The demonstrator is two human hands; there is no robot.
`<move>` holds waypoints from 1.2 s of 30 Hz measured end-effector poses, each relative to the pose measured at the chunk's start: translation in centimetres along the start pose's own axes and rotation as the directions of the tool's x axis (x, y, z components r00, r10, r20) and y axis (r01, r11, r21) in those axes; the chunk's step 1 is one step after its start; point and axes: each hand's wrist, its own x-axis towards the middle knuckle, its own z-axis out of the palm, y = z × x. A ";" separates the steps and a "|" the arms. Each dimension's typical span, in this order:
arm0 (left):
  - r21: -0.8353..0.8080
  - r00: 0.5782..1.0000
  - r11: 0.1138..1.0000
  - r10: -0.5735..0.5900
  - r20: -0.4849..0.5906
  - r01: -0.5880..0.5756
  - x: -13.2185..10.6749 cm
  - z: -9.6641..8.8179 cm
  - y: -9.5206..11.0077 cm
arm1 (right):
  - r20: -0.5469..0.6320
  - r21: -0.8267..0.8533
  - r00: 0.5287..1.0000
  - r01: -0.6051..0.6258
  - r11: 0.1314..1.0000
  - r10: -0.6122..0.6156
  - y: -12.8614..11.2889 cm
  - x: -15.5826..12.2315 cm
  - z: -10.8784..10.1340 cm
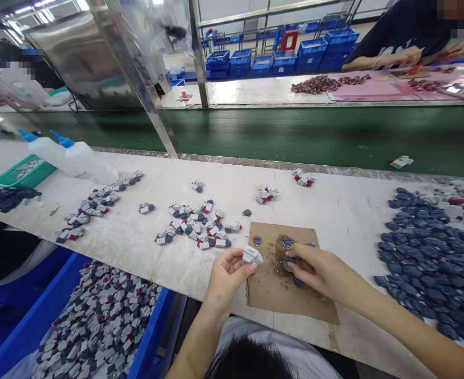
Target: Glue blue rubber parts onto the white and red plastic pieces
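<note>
Between the thumb and fingers of my left hand [226,273] is a small light-grey plastic piece [252,255], held just over the left edge of a brown cardboard sheet [267,295]. My right hand [314,271] reaches over the sheet, its fingertips pinched on a small dark-blue plastic piece [288,260]. A wet brown stain spreads under those fingertips. Other dark-blue pieces [288,241] lie on the cardboard, some partly covered by my right hand.
Dark-blue pieces [409,258] are heaped at right. Joined grey, blue and red pieces [196,226] lie left of the cardboard. A blue bin [157,321] holds many more. White bottles [90,163] stand far left. Beyond runs a green conveyor [275,131]; a co-worker's hand [409,55] is across it.
</note>
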 end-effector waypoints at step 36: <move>0.755 0.955 0.585 0.156 0.253 -0.296 -1.2 -1.2 0.2 | 0.194 0.491 0.967 -0.240 0.837 0.163 -1.9 -1.8 -0.9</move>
